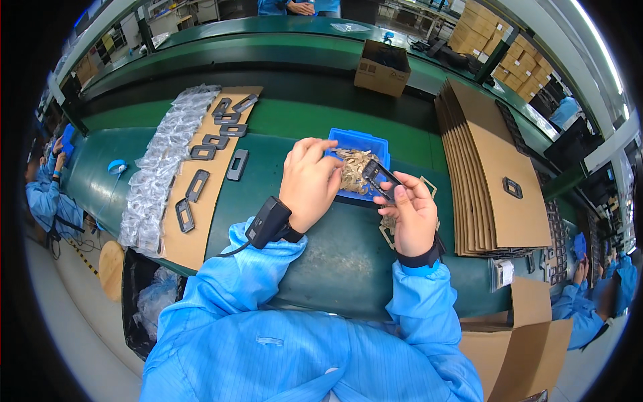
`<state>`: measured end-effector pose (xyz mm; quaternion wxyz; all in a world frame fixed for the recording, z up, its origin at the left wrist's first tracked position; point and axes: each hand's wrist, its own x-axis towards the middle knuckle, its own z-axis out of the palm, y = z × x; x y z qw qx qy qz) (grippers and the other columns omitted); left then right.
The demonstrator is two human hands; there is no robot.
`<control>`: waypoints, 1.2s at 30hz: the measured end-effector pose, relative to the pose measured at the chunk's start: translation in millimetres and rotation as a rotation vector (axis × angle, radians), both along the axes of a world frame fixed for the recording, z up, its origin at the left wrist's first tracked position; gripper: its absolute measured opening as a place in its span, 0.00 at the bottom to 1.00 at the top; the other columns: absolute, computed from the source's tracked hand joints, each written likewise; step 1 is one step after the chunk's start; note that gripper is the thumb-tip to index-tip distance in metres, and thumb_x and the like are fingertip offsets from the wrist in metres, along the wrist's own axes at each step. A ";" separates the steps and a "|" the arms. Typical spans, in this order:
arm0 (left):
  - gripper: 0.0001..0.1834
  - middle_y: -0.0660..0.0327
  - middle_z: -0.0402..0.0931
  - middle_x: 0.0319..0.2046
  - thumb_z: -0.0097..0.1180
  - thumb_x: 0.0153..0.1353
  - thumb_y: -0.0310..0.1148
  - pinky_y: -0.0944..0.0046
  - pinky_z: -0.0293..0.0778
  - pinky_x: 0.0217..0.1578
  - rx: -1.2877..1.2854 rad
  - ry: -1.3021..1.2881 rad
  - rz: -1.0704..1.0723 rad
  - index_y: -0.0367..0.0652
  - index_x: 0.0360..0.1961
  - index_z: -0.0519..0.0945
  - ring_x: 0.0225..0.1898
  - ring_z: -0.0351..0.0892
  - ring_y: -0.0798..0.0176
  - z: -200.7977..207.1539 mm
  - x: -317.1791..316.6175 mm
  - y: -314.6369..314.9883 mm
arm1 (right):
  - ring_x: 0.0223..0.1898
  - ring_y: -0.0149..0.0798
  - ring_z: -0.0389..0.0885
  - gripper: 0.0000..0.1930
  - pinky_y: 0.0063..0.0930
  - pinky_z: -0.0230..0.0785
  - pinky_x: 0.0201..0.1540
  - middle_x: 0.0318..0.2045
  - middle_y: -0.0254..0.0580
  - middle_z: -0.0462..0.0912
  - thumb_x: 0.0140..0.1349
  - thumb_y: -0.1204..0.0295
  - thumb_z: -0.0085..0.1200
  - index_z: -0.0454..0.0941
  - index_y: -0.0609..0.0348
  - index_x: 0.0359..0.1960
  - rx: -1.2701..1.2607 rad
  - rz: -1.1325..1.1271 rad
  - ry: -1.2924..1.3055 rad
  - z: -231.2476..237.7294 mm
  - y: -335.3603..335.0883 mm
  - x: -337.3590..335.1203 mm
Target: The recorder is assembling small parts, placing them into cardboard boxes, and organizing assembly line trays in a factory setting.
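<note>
My right hand (414,218) holds a black rectangular plastic frame (380,179) between thumb and fingers, tilted over the right edge of a blue bin (360,139). Inside the bin is a heap of small tan, flat pieces (353,169). Over the bin's left side, my left hand (309,181) has its fingers bent and apart, with the tips near the heap. I see nothing held in it. Several thin, pale frame-shaped pieces (386,234) lie partly hidden behind my right hand.
To the left, several black frames (197,185) lie on a cardboard sheet (231,144) beside rows of clear plastic bags (157,161). A single frame (237,165) rests on the green table (328,258). Stacked cardboard sheets (492,167) stand at right; an open carton (382,69) sits behind.
</note>
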<state>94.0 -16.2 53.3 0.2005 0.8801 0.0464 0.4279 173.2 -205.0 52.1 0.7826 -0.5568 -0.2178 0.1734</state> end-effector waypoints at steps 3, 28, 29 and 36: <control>0.05 0.57 0.79 0.49 0.62 0.52 0.25 0.51 0.67 0.53 0.125 0.068 0.052 0.41 0.31 0.80 0.55 0.72 0.48 -2.5 0.2 0.0 | 0.35 0.35 0.85 0.13 0.20 0.79 0.34 0.42 0.44 0.81 0.73 0.68 0.46 0.72 0.61 0.54 0.022 0.027 0.066 0.5 -1.0 -0.2; 0.13 0.55 0.84 0.37 0.65 0.54 0.19 0.68 0.79 0.40 -0.749 0.032 -0.653 0.36 0.42 0.86 0.39 0.84 0.62 7.5 -13.7 -26.2 | 0.28 0.28 0.78 0.08 0.19 0.72 0.33 0.35 0.42 0.81 0.72 0.76 0.46 0.70 0.65 0.48 0.029 0.045 -0.323 -2.3 3.7 -23.9; 0.13 0.54 0.84 0.36 0.65 0.54 0.19 0.68 0.79 0.39 -0.715 -0.003 -0.653 0.36 0.42 0.85 0.38 0.85 0.61 7.1 -13.8 -26.4 | 0.28 0.28 0.78 0.08 0.19 0.72 0.33 0.35 0.42 0.81 0.72 0.76 0.46 0.70 0.65 0.48 0.025 0.047 -0.320 -2.2 3.8 -24.5; 0.12 0.54 0.84 0.35 0.66 0.54 0.20 0.67 0.79 0.38 -0.629 -0.032 -0.641 0.35 0.41 0.85 0.37 0.85 0.61 7.0 -15.4 -26.8 | 0.28 0.28 0.78 0.07 0.19 0.72 0.33 0.34 0.43 0.81 0.71 0.76 0.47 0.70 0.66 0.48 0.051 0.054 -0.272 -0.2 1.9 -27.6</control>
